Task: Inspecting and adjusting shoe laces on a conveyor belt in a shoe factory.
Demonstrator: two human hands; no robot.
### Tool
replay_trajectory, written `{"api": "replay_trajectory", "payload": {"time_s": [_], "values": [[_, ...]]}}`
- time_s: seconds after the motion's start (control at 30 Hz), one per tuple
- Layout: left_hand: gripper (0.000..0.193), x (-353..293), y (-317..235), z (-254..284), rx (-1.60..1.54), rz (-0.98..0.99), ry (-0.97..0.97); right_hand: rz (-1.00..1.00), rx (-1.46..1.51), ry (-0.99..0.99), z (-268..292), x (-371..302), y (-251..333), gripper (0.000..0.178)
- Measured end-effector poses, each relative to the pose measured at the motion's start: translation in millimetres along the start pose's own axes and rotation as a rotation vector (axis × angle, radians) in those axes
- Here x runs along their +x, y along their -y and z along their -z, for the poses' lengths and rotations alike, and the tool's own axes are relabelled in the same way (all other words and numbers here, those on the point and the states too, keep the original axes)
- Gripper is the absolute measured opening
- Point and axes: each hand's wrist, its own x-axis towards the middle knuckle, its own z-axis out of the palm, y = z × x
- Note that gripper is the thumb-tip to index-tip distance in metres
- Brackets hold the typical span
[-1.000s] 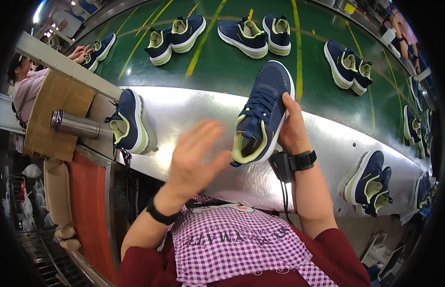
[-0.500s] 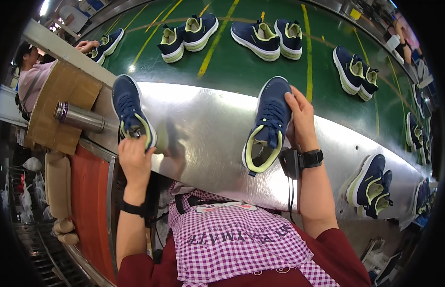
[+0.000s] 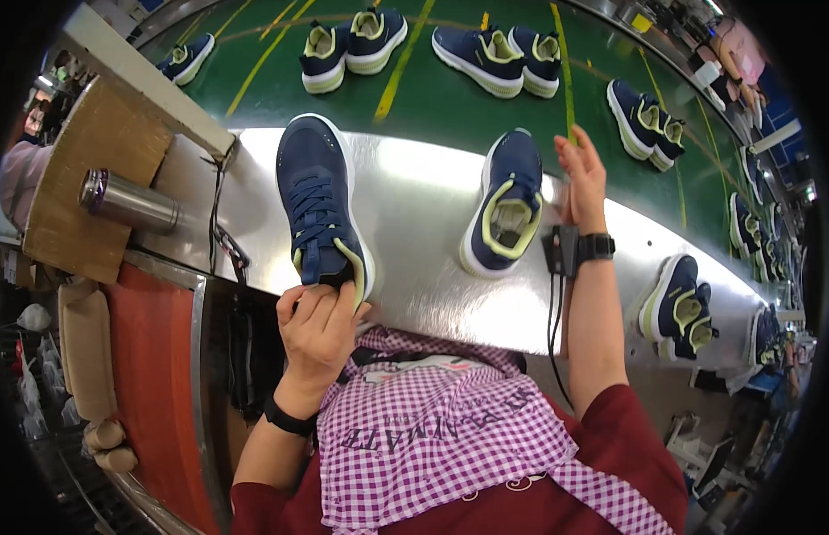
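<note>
A navy sneaker (image 3: 314,174) with a white sole and lime lining is gripped at its heel opening by my left hand (image 3: 318,332), toe pointing away from me. My fingers reach into the collar, so their tips are partly hidden. To its right a second navy sneaker (image 3: 516,159) rests on the metal ledge (image 3: 423,241), its opening toward me. Just right of that sneaker my right hand (image 3: 584,178) is raised with fingers apart, holding nothing and not touching the shoe.
Several pairs of similar sneakers (image 3: 347,49) stand on the green belt (image 3: 414,111) beyond the ledge. Another pair (image 3: 682,308) sits at the ledge's right. On the left are a steel flask (image 3: 133,201), a brown board (image 3: 93,169) and a pale rail (image 3: 147,76).
My left hand has brought its sneaker rightward, toward the ledge's middle. My right hand has let go of the other sneaker and shifted right of it. The view has shifted slightly.
</note>
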Motion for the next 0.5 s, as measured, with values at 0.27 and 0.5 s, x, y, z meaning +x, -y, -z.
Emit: {"api": "replay_trajectory", "payload": {"time_s": [0.27, 0.5], "values": [[0.048, -26.6, 2.6, 13.4, -0.201, 0.117, 0.136, 0.439, -0.113, 0.179, -71.1, -69.0, 181.1, 0.029], [0.04, -3.4, -1.6, -0.6, -0.279, 0.069, 0.086, 0.036, -0.247, 0.703, -187.5, -152.7, 115.9, 0.028]]}}
